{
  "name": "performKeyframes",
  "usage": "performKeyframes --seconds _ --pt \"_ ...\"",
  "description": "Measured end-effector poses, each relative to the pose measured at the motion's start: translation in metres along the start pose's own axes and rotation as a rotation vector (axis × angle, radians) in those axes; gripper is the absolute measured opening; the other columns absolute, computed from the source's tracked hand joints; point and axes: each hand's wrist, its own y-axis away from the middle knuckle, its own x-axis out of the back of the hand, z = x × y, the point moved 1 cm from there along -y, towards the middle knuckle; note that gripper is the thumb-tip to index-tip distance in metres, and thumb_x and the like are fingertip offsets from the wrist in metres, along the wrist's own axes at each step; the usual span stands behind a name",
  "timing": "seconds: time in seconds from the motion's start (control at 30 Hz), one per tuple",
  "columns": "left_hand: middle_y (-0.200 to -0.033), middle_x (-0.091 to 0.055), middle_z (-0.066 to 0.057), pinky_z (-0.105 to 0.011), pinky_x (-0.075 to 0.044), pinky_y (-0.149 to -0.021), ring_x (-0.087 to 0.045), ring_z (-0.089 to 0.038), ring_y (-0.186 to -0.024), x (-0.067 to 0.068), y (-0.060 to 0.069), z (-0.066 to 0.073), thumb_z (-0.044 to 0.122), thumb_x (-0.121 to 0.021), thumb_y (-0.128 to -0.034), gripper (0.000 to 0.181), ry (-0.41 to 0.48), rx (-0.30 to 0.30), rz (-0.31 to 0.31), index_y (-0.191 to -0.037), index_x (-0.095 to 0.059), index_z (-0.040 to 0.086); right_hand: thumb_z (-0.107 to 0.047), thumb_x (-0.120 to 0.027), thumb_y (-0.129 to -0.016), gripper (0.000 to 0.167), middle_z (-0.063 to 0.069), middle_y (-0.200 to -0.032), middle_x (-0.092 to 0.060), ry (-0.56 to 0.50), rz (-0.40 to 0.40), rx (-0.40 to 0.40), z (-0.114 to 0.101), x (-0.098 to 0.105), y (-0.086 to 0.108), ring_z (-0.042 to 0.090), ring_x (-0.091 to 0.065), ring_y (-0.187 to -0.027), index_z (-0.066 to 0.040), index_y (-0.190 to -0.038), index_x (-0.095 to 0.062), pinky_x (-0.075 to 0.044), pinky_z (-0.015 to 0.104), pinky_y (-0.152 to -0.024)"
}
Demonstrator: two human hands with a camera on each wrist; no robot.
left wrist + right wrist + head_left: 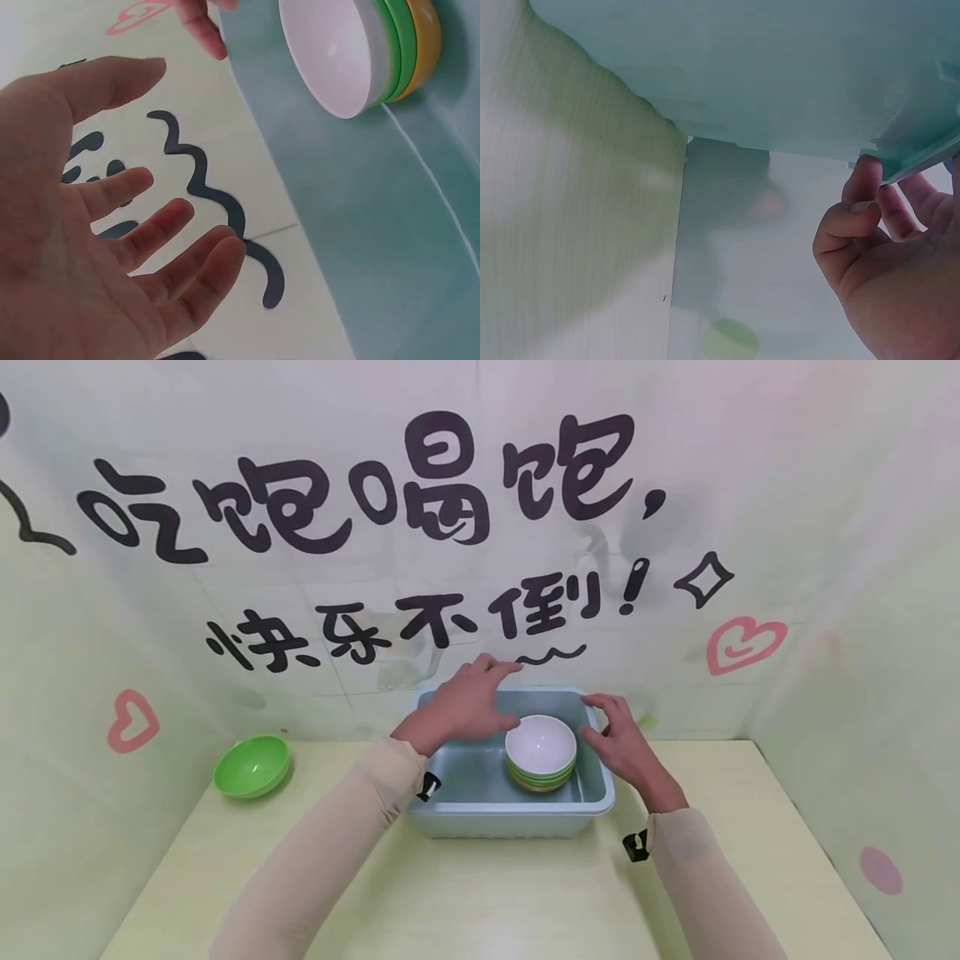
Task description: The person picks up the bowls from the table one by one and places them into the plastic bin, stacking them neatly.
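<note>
A light blue plastic basin [510,822] stands on the table near the back wall. Inside it, toward the right, a stack of bowls has a white bowl [542,745] on top, green bowls [401,41] beneath and a yellow one [426,45] at the bottom. My left hand [468,702] hovers over the basin's back left part, left of the stack; its fingers are loosely bent and hold nothing. At the basin's right rim, my right hand [624,742] grips the edge, several curled fingers showing beneath the rim in the right wrist view.
A separate green bowl [252,767] stands at the back left of the pale wooden table [480,902]. Printed sheets cover the back wall [420,577] and both side walls, close around the table.
</note>
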Motion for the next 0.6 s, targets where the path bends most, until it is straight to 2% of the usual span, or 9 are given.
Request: performKeyframes --seconds 0.23,0.4,0.6 --pt "-0.144 -0.047 -0.004 -0.05 -0.049 -0.102 -0.05 -0.027 -0.128 0.015 0.022 -0.015 0.04 -0.071 -0.0872 0.073 0.065 0.003 0.116 -0.154 -0.043 0.029 -0.011 -0.06 -0.097 0.051 0.023 -0.15 -0.036 -0.006 -0.006 -0.008 0.0 0.001 0.0 0.026 -0.051 -0.086 -0.004 -0.146 -0.048 -0.044 0.033 -0.081" --pt "-0.143 -0.05 -0.004 -0.05 -0.05 -0.099 -0.055 -0.026 -0.123 0.02 0.04 -0.035 0.044 -0.069 -0.0904 0.07 0.114 0.026 0.194 -0.153 -0.045 0.026 -0.012 -0.06 -0.098 0.051 0.023 -0.151 -0.035 -0.001 -0.02 -0.011 0.0 0.0 0.0 0.026 -0.051 -0.09 -0.004 -0.147 -0.047 -0.044 0.032 -0.081" --pt "-0.146 -0.05 -0.005 -0.051 -0.05 -0.097 -0.055 -0.028 -0.12 0.029 0.059 -0.059 0.042 -0.069 -0.0918 0.07 0.145 0.062 0.238 -0.155 -0.043 0.023 -0.012 -0.06 -0.098 0.051 0.024 -0.15 -0.036 0.001 -0.013 -0.002 -0.001 0.001 0.0 0.026 -0.051 -0.089 -0.003 -0.147 -0.047 -0.044 0.032 -0.081"
